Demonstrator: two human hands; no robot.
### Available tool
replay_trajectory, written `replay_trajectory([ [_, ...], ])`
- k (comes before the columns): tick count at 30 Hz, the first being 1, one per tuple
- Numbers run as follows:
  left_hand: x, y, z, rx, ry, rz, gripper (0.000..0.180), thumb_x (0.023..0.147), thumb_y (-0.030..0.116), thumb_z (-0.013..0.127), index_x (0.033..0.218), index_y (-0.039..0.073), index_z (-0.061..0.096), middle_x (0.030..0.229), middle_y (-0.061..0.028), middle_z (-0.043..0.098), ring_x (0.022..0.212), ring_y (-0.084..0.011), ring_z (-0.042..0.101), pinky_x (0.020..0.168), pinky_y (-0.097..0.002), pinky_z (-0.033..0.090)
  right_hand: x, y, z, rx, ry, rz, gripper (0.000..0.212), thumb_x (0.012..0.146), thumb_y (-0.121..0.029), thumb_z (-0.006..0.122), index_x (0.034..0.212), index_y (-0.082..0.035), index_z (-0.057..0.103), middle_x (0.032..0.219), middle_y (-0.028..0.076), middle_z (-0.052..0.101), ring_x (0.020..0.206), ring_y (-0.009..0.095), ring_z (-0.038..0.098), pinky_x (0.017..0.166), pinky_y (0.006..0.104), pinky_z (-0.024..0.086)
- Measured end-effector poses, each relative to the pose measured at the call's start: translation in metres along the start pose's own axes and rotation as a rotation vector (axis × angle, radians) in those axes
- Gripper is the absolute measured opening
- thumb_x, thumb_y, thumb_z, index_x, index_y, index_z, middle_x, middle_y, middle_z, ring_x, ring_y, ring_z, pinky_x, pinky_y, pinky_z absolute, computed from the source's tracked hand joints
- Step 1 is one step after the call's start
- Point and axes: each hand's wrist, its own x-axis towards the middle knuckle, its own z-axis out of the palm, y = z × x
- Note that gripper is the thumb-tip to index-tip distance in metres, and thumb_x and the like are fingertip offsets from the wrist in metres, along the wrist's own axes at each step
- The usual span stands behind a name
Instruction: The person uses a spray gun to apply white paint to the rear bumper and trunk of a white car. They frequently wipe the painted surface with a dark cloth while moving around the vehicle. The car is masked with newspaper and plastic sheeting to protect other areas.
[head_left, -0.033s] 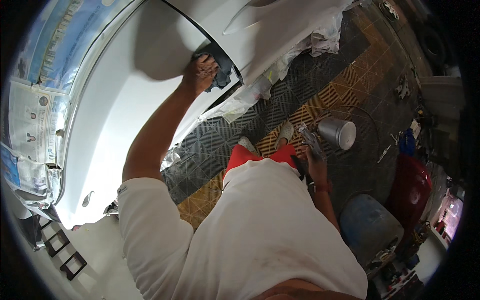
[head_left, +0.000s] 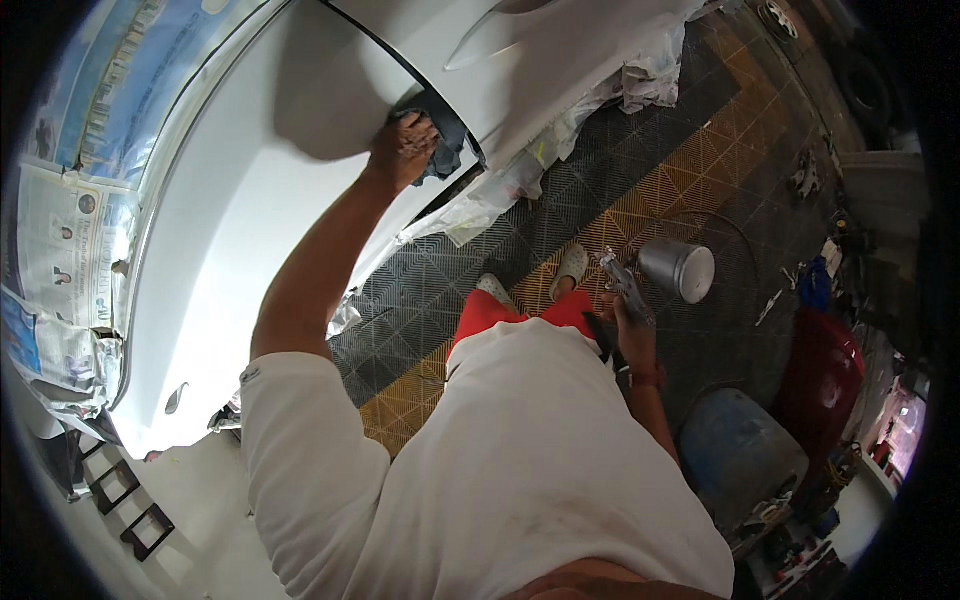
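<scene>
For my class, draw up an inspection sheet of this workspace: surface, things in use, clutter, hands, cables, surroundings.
Surface: white car body, with newspaper beside it and a dark gap between two panels.
Things in use: dark cloth on the car body; spray gun with a silver cup.
Clutter: blue bundle and small scraps on the floor, at the right.
Hands: left hand on the cloth, its grip unclear; right hand around the spray gun.
Cables: one thin dark hose or cable curves across the floor; its ends are unclear.
Surroundings: black-and-yellow floor, blue drum, red panel.
</scene>
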Motion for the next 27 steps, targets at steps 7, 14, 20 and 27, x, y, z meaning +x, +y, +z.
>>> replay_trajectory([
  [7, 0.024, 0.037, 0.011, -0.179, -0.493, -0.028, 0.040, 0.105, 0.031, 0.043, 0.139, 0.017, 0.059, 0.154, 0.0031, 0.052, 0.143, -0.0164, 0.044, 0.123, -0.0392, 0.031, -0.020, 0.018, -0.019, -0.022, 0.031, -0.019, 0.028, 0.111, -0.021, 0.055, 0.125, -0.002, 0.070, 0.100, 0.005, 0.076, 0.083, 0.011, 0.070, 0.076, 0.0301, 0.055],
  [14, -0.022, -0.022, -0.035, -0.199, -0.347, -0.107, 0.035, 0.096, 0.027, 0.052, 0.126, 0.017, 0.069, 0.138, -0.0007, 0.062, 0.136, -0.0162, 0.050, 0.116, -0.0317, 0.037, -0.037, 0.017, -0.007, 0.144, -0.077, -0.077, 0.044, 0.098, -0.011, 0.074, 0.139, -0.001, 0.061, 0.117, 0.011, 0.074, 0.097, 0.016, 0.071, 0.084, 0.0327, 0.058],
  [20, -0.027, -0.094, -0.109, -0.107, -0.035, -0.228, 0.025, 0.091, 0.027, 0.055, 0.110, 0.015, 0.066, 0.120, -0.0054, 0.061, 0.117, -0.0206, 0.056, 0.099, -0.0342, 0.043, -0.032, 0.015, 0.044, 0.026, -0.043, -0.266, 0.037, 0.096, -0.018, 0.079, 0.126, -0.002, 0.068, 0.114, 0.011, 0.074, 0.105, 0.024, 0.070, 0.091, 0.0397, 0.056],
  [27, -0.036, -0.151, -0.167, -0.016, 0.425, -0.142, 0.016, 0.090, 0.030, 0.062, 0.086, 0.016, 0.068, 0.094, -0.0038, 0.062, 0.106, -0.0221, 0.059, 0.093, -0.0398, 0.043, -0.034, 0.043, 0.068, -0.381, 0.070, -0.364, 0.040, 0.090, -0.027, 0.085, 0.122, -0.007, 0.072, 0.117, 0.012, 0.073, 0.107, 0.028, 0.070, 0.091, 0.0428, 0.056],
])
